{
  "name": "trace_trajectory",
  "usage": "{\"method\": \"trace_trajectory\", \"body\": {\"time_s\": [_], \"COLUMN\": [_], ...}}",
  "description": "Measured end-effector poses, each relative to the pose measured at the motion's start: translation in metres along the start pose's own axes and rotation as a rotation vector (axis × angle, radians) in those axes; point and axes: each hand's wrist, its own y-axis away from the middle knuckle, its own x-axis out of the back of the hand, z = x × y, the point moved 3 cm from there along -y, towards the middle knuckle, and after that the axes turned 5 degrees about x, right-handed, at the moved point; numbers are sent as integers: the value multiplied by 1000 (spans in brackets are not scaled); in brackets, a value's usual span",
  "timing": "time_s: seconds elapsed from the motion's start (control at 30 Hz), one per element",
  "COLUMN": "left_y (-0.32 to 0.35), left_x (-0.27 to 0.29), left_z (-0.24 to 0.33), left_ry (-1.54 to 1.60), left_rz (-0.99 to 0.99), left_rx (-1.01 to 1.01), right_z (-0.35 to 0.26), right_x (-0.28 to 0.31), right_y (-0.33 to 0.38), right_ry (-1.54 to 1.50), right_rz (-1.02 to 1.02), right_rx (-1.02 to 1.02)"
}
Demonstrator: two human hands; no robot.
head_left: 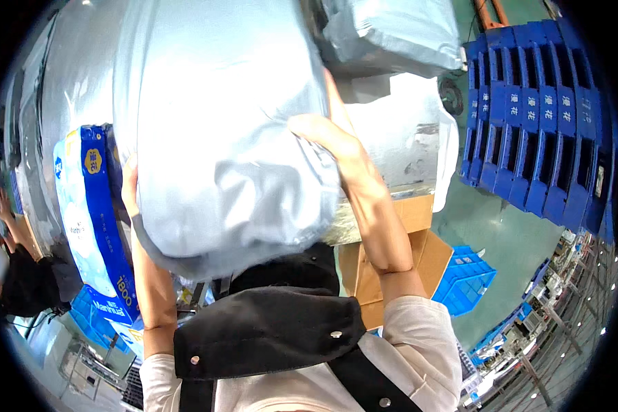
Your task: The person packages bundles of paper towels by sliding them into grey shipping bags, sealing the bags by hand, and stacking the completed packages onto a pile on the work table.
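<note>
A big grey plastic mailing bag [213,123], soft and bulging, fills the middle of the view, lifted up in front of me. My right hand [333,147] grips its right side with fingers curled over the plastic. My left hand [129,189] presses against its lower left edge, mostly hidden behind the bag. Another grey parcel bag [391,31] lies just above and to the right, on a pile of wrapped goods.
A blue and white pack of paper goods [93,226] stands at the left against a film-wrapped stack [69,75]. An open cardboard box [405,254] sits at the right. Blue plastic pallets [542,117] lean at the far right; a blue crate [463,278] rests on the green floor. A person's raised hand [5,209] shows at the far left.
</note>
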Motion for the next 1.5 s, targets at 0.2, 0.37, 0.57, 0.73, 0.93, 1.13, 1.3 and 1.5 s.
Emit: {"method": "trace_trajectory", "body": {"time_s": [0.2,0.37,0.57,0.73,0.93,1.13,1.3,1.5], "left_y": [11,-15,-87,-16,-62,-44,69,214], "left_x": [-156,-289,-305,-289,-347,-140,211,493], "left_z": [34,39,4,-1,20,22,-40,3], "left_ry": [-72,-17,-178,-597,-551,-367,-204,-695], "left_rz": [-223,-518,-483,-311,-374,-142,502,1321], "left_rx": [-199,-243,-338,-1030,-470,-541,-486,-682], "right_z": [-121,-140,-102,-91,-150,-144,66,274], "right_x": [91,153,239,198,203,274,214,-113], "right_y": [22,-21,-19,22,-46,-48,86,122], "right_ry": [-51,143,-60,700,1365,472,879,388], "right_rz": [252,595,542,472,450,620,824,81], "right_rx": [86,216,172,873,157,428,262,-398]}}
